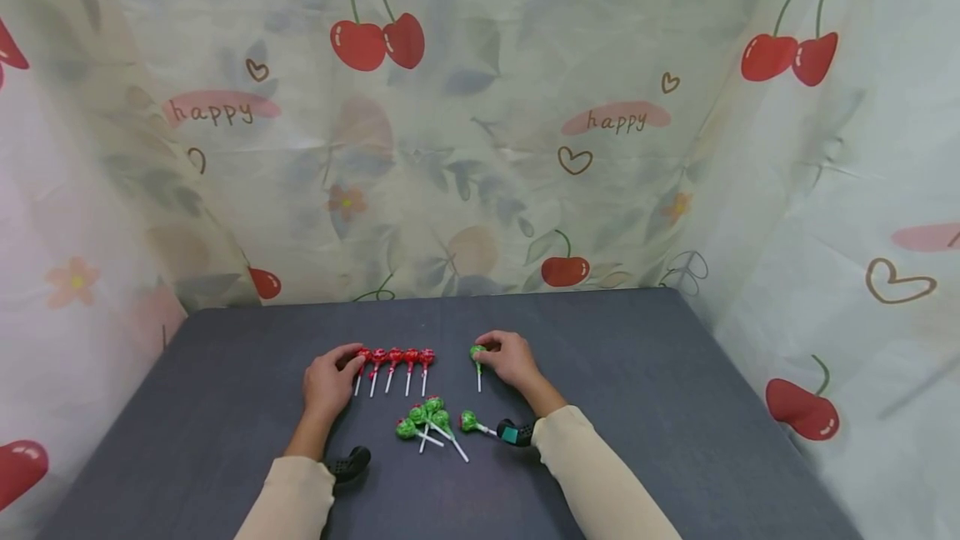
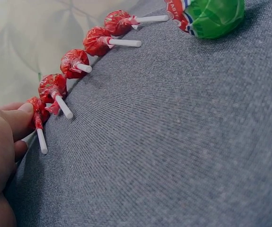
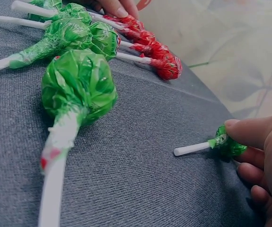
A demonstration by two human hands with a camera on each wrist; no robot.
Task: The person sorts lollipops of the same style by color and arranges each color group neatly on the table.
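Observation:
My left hand (image 1: 327,380) pinches the wrapped head of the leftmost red lollipop (image 2: 38,122) between thumb and fingers. That lollipop ends a row of several red lollipops (image 1: 394,357), heads away from me and white sticks toward me. To the right of the row, my right hand (image 1: 514,359) grips a green lollipop (image 3: 224,142) by its head, its stick pointing toward me. Nearer to me, several green lollipops (image 1: 435,417) lie in a loose pile with crossing sticks. Another green lollipop (image 1: 468,421) lies alone beside the pile, its stick reaching toward the right wrist.
A dark grey cloth surface (image 1: 615,373) lies under everything. Behind it and at both sides hangs a pale curtain (image 1: 480,190) printed with cherries and hearts. Black wrist devices (image 1: 349,464) sit on both wrists, the right one close to the lone green lollipop's stick.

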